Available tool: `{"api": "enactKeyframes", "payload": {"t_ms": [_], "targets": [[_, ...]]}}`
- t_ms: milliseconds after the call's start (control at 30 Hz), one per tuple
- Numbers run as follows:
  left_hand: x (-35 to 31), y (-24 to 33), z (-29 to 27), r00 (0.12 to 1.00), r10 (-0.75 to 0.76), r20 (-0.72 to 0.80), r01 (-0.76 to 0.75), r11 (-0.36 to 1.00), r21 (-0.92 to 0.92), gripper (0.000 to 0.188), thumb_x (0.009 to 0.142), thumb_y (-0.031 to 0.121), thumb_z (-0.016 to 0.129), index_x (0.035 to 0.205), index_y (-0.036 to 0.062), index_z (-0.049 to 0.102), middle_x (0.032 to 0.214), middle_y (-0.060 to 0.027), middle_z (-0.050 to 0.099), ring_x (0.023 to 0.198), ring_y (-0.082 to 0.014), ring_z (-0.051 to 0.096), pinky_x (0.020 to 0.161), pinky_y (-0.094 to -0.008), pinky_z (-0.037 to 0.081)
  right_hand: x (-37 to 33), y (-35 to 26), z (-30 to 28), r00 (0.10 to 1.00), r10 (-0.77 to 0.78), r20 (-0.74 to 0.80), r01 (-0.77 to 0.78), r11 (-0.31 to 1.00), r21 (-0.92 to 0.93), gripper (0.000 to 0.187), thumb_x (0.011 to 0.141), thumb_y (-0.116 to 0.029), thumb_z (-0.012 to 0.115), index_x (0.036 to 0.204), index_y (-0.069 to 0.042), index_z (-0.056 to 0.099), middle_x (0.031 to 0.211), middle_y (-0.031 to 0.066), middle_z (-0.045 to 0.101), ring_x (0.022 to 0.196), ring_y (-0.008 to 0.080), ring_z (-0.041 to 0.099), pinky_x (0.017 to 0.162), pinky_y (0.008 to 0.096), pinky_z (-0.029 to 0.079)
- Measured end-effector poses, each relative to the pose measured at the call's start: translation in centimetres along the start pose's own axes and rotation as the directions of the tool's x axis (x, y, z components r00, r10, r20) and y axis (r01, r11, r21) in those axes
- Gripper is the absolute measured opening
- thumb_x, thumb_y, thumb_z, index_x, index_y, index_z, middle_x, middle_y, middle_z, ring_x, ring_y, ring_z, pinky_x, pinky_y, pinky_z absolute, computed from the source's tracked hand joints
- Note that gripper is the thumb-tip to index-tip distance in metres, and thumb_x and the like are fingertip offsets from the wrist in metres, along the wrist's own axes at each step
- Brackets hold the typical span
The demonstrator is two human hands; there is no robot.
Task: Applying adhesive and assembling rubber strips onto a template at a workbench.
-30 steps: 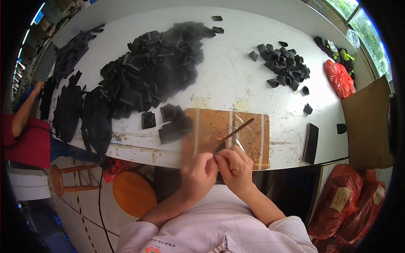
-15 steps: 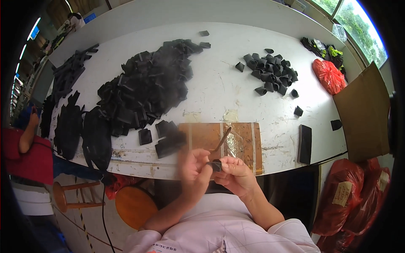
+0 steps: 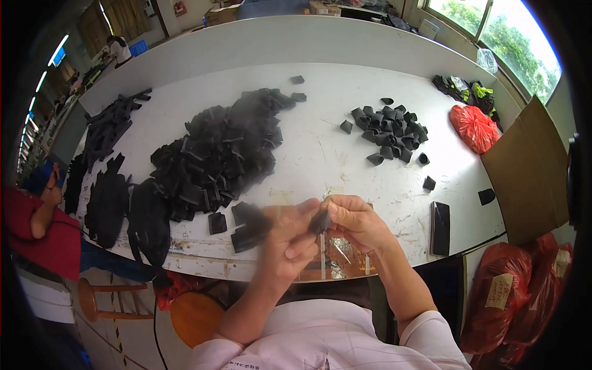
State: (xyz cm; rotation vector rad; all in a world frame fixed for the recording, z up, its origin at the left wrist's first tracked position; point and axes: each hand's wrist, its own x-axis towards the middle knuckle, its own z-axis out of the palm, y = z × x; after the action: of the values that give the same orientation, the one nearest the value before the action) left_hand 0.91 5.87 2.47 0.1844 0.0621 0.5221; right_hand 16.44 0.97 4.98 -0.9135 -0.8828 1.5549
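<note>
Both my hands meet above a brown board (image 3: 364, 259) near the front edge of the table. Between them is a small black piece (image 3: 319, 222) of flexible material, like the folded pieces lying around. My right hand (image 3: 357, 222) pinches its upper edge between thumb and fingertips. From the other side, my left hand (image 3: 290, 237) closes on the piece, its fingers curled and slightly blurred. Just left of the left hand lie loose flat black pieces (image 3: 246, 237), and beyond them spreads a large heap of black pieces (image 3: 228, 142).
Rounded black loops (image 3: 391, 132) form a smaller pile at the far right. Nearby are a phone-like dark slab (image 3: 439, 228), a red plastic bag (image 3: 473, 128) and a cardboard sheet (image 3: 527, 166). Long black strips (image 3: 111, 129) lie left. Another person's arm (image 3: 46, 213) shows at far left.
My hands have risen farther over the board with the black piece, which now stands more upright. The thin brown stick seen above the board earlier is no longer visible. The view has tilted up.
</note>
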Motion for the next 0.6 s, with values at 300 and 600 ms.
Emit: {"api": "enactKeyframes", "payload": {"t_ms": [300, 600], "targets": [[0.0, -0.4, 2.4, 0.851, 0.519, -0.084, -0.243, 0.53, 0.813, 0.032, 0.084, 0.008, 0.053, 0.114, -0.0001, 0.046, 0.086, -0.0087, 0.061, 0.056, -0.0108, 0.052, 0.047, -0.018, 0.039, -0.5, 0.1, 0.9, 0.913, -0.306, -0.269, 0.123, 0.836, -0.535, 0.034, 0.087, -0.035, 0.051, 0.079, -0.002, 0.053, 0.069, -0.0018, 0.048, 0.062, 0.0066, 0.042, 0.054, 0.0206, 0.037], [0.8, 0.7, 3.6, 0.721, 0.472, 0.508, -0.471, -0.204, 0.858, 0.01, 0.076, 0.002, 0.063, 0.085, -0.0001, 0.06, 0.086, -0.0094, 0.059, 0.077, -0.0175, 0.056, 0.07, -0.0264, 0.045, -2.0, -0.5, 2.9, 0.661, -0.747, 0.07, 0.348, 0.222, -0.911, 0.034, 0.064, -0.019, 0.073, 0.091, -0.004, 0.057, 0.081, 0.0078, 0.054, 0.068, 0.0224, 0.053, 0.055, 0.0303, 0.043]]}}
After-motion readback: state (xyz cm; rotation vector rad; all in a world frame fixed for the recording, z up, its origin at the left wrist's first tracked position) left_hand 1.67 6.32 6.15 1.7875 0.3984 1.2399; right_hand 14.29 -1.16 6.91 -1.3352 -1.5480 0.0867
